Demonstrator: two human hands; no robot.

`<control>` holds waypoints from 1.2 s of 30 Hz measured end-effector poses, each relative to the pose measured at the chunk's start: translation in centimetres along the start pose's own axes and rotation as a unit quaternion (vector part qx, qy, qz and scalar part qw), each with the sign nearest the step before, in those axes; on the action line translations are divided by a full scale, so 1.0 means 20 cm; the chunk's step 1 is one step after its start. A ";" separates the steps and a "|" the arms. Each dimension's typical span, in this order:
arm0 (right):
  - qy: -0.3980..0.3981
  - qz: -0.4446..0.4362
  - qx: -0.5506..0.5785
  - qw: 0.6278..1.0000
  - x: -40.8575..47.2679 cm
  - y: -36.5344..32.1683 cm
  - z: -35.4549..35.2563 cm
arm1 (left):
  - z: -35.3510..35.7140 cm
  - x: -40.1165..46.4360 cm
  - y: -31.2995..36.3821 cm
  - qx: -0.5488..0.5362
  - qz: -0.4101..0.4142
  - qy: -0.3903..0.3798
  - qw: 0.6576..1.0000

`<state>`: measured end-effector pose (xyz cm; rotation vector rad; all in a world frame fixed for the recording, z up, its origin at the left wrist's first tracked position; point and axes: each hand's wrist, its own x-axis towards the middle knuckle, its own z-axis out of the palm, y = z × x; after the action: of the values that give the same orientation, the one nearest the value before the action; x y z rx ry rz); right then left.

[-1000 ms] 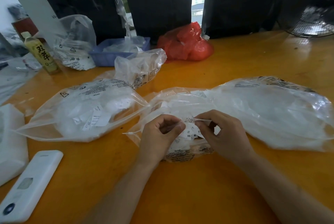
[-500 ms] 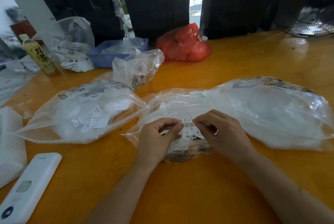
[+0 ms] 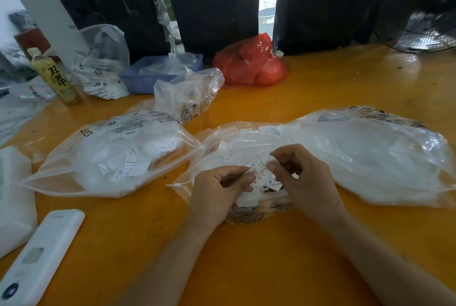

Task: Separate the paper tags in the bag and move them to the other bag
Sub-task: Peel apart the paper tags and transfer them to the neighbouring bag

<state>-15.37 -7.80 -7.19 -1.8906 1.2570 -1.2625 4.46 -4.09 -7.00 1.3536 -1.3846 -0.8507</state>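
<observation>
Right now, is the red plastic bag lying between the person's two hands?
No. The red plastic bag sits at the far edge of the table, while both hands pinch white paper tags near the front.

left hand (image 3: 217, 192), right hand (image 3: 303, 182) — pinching paper tags (image 3: 261, 175)

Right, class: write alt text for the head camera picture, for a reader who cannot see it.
Two hands, left hand and right hand, pinch a strip of paper tags over an open clear bag on an orange table. Another clear bag of tags lies to the left.
</observation>
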 end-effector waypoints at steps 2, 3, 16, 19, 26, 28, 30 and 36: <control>-0.023 -0.012 -0.017 1.000 -0.01 -0.01 0.01 | 0.00 0.00 0.00 0.010 0.006 0.003 1.000; -0.036 -0.021 -0.029 0.999 -0.02 -0.02 0.02 | 0.00 0.00 0.00 0.015 0.009 0.004 1.000; -0.074 -0.050 -0.046 0.995 -0.02 -0.04 0.05 | -0.01 0.00 0.00 -0.081 -0.037 0.022 0.996; -0.028 -0.021 -0.015 0.999 -0.03 -0.03 0.05 | -0.01 0.00 0.00 -0.079 -0.007 0.015 0.997; 0.069 -0.021 -0.005 0.997 0.00 -0.04 -0.04 | -0.20 0.06 0.02 0.240 0.224 0.230 0.916; 0.120 -0.043 -0.057 0.990 0.03 -0.04 -0.10 | -0.34 0.09 0.00 0.321 0.170 0.287 0.886; 0.154 -0.033 -0.154 0.976 0.06 -0.02 -0.18 | -0.45 0.10 -0.05 0.375 0.056 0.299 0.876; 0.080 0.112 -0.423 0.895 0.13 0.12 -0.38 | -0.57 0.15 -0.13 0.533 -0.169 0.238 0.794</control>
<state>-22.89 -10.70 -4.92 -2.1020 2.3095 -0.8002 16.43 -5.67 -5.78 2.5138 -1.2188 0.2150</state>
